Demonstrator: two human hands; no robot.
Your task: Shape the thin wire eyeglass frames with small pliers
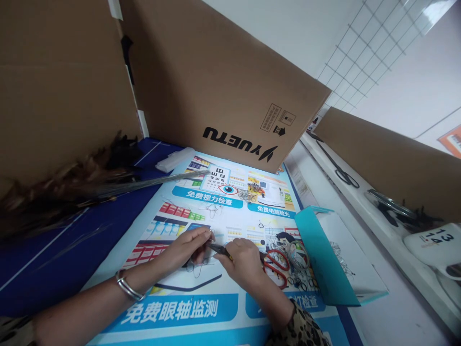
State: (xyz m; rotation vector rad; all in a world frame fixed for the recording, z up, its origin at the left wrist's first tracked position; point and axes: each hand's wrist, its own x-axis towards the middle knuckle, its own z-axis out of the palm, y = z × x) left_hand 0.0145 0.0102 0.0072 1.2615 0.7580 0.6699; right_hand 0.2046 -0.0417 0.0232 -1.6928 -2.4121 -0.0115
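My left hand (192, 244), with a silver bangle (127, 286) on the wrist, is pinched on a small piece of thin wire (211, 232). My right hand (245, 262) is closed round a pair of pliers (219, 249). Its dark, narrow jaws point left and reach the fingertips of my left hand. Whether the jaws grip the wire is too small to tell. Loose dark wire (197, 269) hangs or lies below my left hand. Red-handled scissors (276, 263) lie just right of my right hand, beside a pile of small wire rings (300, 278).
A teal open box (326, 259) holding wire pieces stands at the right. Cardboard panels (216, 81) wall the back and left. A bundle of feathers (68, 187) and long thin wires (162, 179) lies left. A shelf at the far right carries black scissors (347, 178) and a white mug (434, 247).
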